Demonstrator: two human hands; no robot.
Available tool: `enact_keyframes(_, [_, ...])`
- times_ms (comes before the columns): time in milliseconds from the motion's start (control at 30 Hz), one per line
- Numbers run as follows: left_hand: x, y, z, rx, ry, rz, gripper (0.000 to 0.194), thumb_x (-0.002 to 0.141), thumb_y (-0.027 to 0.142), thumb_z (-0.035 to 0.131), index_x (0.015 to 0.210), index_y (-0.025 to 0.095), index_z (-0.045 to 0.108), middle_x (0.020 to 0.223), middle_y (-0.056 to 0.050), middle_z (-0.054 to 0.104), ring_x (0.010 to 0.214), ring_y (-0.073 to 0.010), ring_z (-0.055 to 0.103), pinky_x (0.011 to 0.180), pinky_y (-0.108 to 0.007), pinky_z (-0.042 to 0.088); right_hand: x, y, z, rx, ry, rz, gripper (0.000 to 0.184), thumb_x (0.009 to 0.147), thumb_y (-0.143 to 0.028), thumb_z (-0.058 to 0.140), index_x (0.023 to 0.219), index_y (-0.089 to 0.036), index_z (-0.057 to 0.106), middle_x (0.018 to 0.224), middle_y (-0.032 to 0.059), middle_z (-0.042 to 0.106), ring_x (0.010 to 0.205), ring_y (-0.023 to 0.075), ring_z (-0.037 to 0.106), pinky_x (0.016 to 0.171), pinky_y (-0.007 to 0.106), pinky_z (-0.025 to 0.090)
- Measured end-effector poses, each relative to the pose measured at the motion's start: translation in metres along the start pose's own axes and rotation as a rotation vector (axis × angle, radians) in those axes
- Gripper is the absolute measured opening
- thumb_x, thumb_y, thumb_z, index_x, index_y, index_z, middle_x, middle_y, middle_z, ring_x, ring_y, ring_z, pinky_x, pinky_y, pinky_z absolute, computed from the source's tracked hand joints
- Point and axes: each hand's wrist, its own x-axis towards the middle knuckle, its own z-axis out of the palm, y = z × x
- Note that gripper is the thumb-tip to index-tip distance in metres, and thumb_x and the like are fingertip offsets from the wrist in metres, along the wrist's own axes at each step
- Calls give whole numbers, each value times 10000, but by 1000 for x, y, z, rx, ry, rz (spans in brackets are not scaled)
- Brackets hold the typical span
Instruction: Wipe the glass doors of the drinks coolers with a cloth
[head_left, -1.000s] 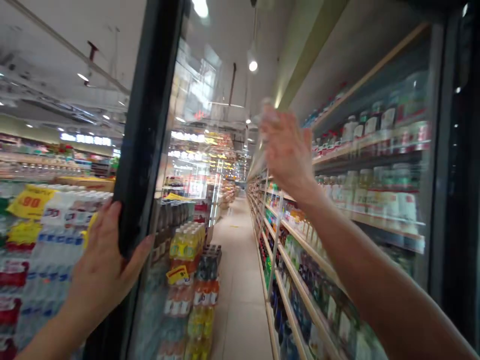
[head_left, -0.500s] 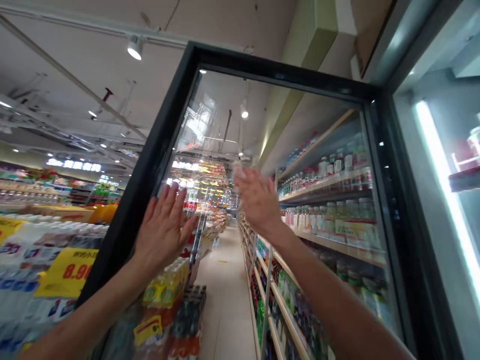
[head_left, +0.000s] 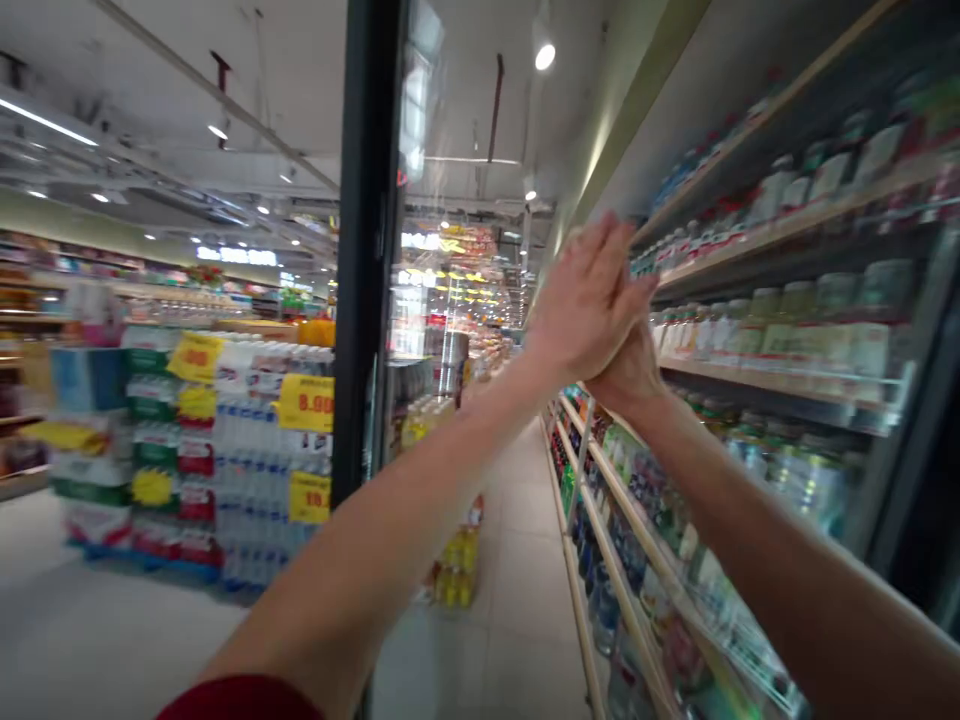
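Both my arms reach up toward the glass pane (head_left: 480, 120) of a dark-framed cooler door. My left hand (head_left: 574, 305) has its fingers stretched out and overlaps my right hand, apparently touching it. Below and to the right is my right hand (head_left: 634, 365), its fingers mostly hidden behind the left one. Whether it holds anything is concealed. Both hands are slightly blurred, and I cannot tell whether either presses on the glass. The door's dark upright frame (head_left: 367, 250) stands left of my hands.
Through the glass, wooden shelves (head_left: 772, 375) of bottles line the right side. A pale floor aisle (head_left: 517, 560) runs ahead. Stacked bottle packs (head_left: 255, 480) with yellow price signs (head_left: 306, 402) stand left of the door. A dark edge rises at far right.
My left hand has moved right across the pane to meet my right hand. The view has shifted closer to the glass, and the door's left frame now looks nearly upright.
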Motion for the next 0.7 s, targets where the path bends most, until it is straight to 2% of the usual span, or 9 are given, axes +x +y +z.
enact_keyframes(33, [4, 9, 4, 68, -49, -35, 492, 911, 365, 261, 1347, 140, 284, 1451, -77, 268, 1343, -151, 208, 1100, -352, 196, -7, 8, -7, -1, 16, -37, 617, 822, -326, 371, 1383, -138, 196, 1441, 142, 271, 1354, 211, 206, 1088, 434, 229])
enact_keyframes(100, [5, 18, 7, 230, -119, -20, 509, 914, 388, 205, 1356, 145, 272, 1464, -56, 230, 1349, -143, 157, 1092, -335, 167, -25, 32, -20, -73, 171, -52, 702, 800, -422, 408, 1389, -112, 185, 1458, 184, 208, 1360, 246, 185, 1084, 478, 196])
enact_keyframes(167, [5, 16, 0, 377, -148, 42, 529, 908, 373, 100, 1359, 152, 266, 1469, -34, 207, 1348, -135, 120, 1078, -318, 133, -42, 56, -29, -172, 230, 0, 702, 787, -491, 379, 1393, -180, 207, 1467, 146, 206, 1358, 261, 192, 1057, 523, 202])
enact_keyframes(233, [10, 2, -13, 462, -135, 48, 561, 898, 341, 22, 1351, 120, 268, 1472, -43, 171, 1345, -151, 94, 1061, -326, 132, -54, 68, -31, -242, 238, 90, 693, 769, -499, 393, 1389, -238, 229, 1469, 115, 218, 1354, 266, 203, 1039, 543, 204])
enact_keyframes(333, [31, -30, -41, 453, -31, -168, 498, 918, 333, 149, 1316, 94, 328, 1480, -58, 108, 1356, -195, 53, 1082, -381, 156, -59, 64, -31, -261, 224, 149, 654, 761, -472, 414, 1371, -284, 273, 1461, 89, 254, 1340, 252, 245, 1028, 525, 219])
enact_keyframes(433, [46, -49, -58, 365, 111, -339, 462, 894, 285, 330, 1322, 111, 321, 1462, -84, 215, 1363, -201, 114, 1117, -429, 137, -58, 55, -35, -267, 209, 169, 563, 796, -449, 371, 1343, -329, 315, 1437, 42, 317, 1336, 215, 259, 1031, 502, 212])
enact_keyframes(533, [31, -35, -47, 364, 85, -229, 498, 891, 277, 302, 1340, 65, 273, 1419, -119, 310, 1344, -202, 201, 1110, -394, 134, -59, 56, -39, -294, 189, 172, 543, 801, -447, 371, 1322, -294, 366, 1427, 42, 335, 1346, 221, 232, 1032, 514, 198])
enact_keyframes(633, [2, -9, -30, 343, -105, 35, 513, 890, 269, 114, 1340, 72, 261, 1449, -59, 242, 1354, -192, 121, 1078, -403, 161, -60, 60, -38, -325, 185, 163, 541, 799, -444, 373, 1290, -224, 426, 1415, 83, 347, 1343, 244, 240, 1030, 520, 208])
enact_keyframes(700, [-9, -10, -29, 277, -198, 166, 503, 889, 265, 119, 1336, 98, 279, 1463, -36, 209, 1357, -198, 81, 1065, -430, 185, -60, 60, -35, -358, 185, 187, 511, 804, -409, 372, 1272, -216, 444, 1406, 91, 361, 1339, 246, 252, 1029, 513, 219])
